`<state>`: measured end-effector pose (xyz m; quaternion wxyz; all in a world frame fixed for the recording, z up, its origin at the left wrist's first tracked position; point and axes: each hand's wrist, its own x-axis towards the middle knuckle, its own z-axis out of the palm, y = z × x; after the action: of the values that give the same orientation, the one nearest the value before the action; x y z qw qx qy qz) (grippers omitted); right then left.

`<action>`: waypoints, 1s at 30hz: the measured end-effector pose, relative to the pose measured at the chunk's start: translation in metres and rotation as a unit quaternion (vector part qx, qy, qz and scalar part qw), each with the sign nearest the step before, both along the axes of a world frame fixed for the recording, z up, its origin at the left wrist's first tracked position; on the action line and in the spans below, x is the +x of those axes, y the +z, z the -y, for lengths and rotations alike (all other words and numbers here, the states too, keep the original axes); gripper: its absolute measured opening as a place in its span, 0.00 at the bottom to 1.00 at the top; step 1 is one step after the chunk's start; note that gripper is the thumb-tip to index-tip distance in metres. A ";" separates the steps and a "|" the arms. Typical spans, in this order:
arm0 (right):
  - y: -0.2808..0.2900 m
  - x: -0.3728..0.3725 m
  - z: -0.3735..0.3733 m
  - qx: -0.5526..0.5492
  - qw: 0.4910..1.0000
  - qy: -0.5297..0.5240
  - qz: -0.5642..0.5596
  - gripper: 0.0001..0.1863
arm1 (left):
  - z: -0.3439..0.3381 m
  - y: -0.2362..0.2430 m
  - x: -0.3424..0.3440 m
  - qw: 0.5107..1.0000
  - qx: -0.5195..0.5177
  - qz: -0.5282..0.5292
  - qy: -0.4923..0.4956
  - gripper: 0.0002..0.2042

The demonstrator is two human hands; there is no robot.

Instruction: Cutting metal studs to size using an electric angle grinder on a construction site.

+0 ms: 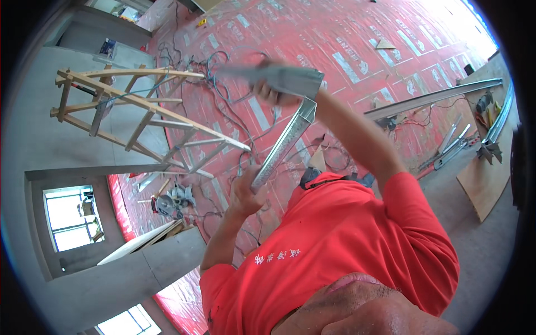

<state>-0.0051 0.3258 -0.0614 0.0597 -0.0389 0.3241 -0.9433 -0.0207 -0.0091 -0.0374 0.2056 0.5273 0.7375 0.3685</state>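
Near the centre, my left hand (245,190) is closed around the lower end of a galvanised metal channel (280,149), which slants up to the right and ends in an open, squarish profile. Above it, my right hand (272,89) is wrapped around another short grey metal piece (293,78), held roughly level, its left part blurred by motion. The right end of that piece is close to the upper end of the channel; whether they touch or join I cannot tell. Both forearms reach up from my red shirt.
A wooden A-frame ladder (151,109) stands at left. Cables (223,95) cross the red protective floor sheet (329,33). Long metal profiles (432,96), tools (449,145) and a board (477,187) lie at right. Grey walls with openings (72,215) and a round-bodied machine (165,204) are at left.
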 end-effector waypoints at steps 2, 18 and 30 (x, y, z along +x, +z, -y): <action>0.051 0.011 -0.014 -0.103 0.952 -0.273 0.096 0.22 | 0.018 0.001 -0.015 0.999 0.006 -0.021 0.038 0.16; -0.096 0.356 0.056 0.470 0.326 -0.658 0.491 0.17 | -0.027 -0.090 -0.150 0.873 -0.161 0.433 0.153 0.09; -0.267 0.412 0.394 0.183 0.169 -0.478 0.842 0.25 | -0.176 -0.063 -0.116 0.960 -0.071 0.266 0.049 0.06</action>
<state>0.4068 -0.0680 -0.3283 -0.1610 0.9537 0.1961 -0.1614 -0.1366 0.1671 -0.1004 0.4129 0.3570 0.7054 0.4522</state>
